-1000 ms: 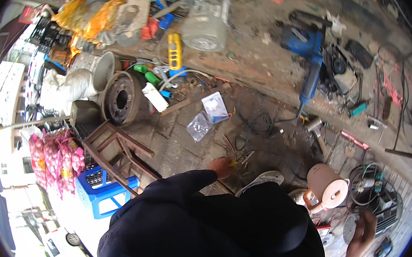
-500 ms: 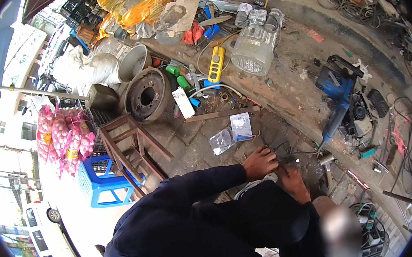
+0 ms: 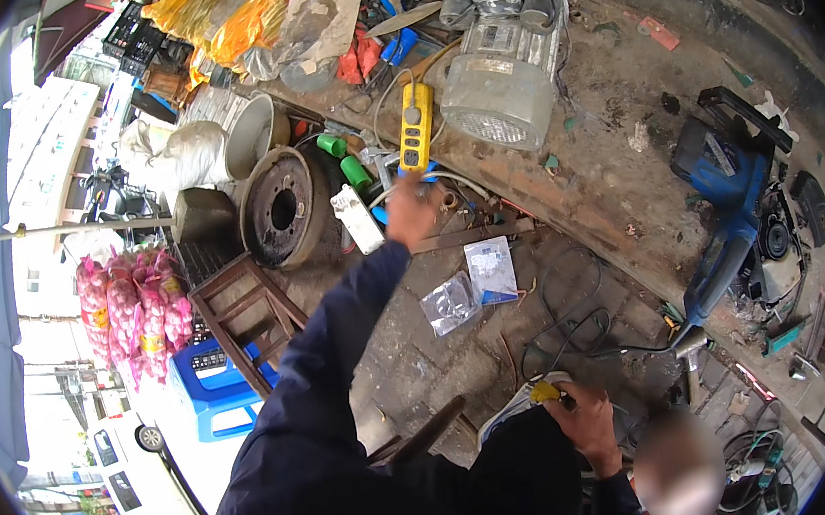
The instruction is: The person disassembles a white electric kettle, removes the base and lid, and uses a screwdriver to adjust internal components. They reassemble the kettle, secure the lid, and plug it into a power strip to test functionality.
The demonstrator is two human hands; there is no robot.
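My left hand (image 3: 413, 210) reaches out over the tool pile, close to a yellow power strip (image 3: 415, 128) and a white plastic case (image 3: 357, 219). Motion blurs its fingers, so I cannot see whether they grip anything. Near my knee, my right hand (image 3: 588, 420) is closed on a small yellow object (image 3: 546, 391) whose kind I cannot make out. A black cord (image 3: 603, 349) loops on the paving beyond that hand, leading to a blue power tool (image 3: 726, 174). Between the hands lie a clear plastic packet (image 3: 449, 304) and a white-and-blue packet (image 3: 491, 270).
A grey electric motor (image 3: 498, 98) sits on the raised concrete. To the left are a rusty wheel rim (image 3: 284, 209), a brown wooden frame (image 3: 249, 310), a blue plastic stool (image 3: 222, 403) and pink net bags (image 3: 137, 312). A hammer (image 3: 691, 349) lies to the right.
My hands were together near my knee. The left has moved away, forward and left, to the tool pile; the right stays near the knee, the yellow object now showing. The view has shifted.
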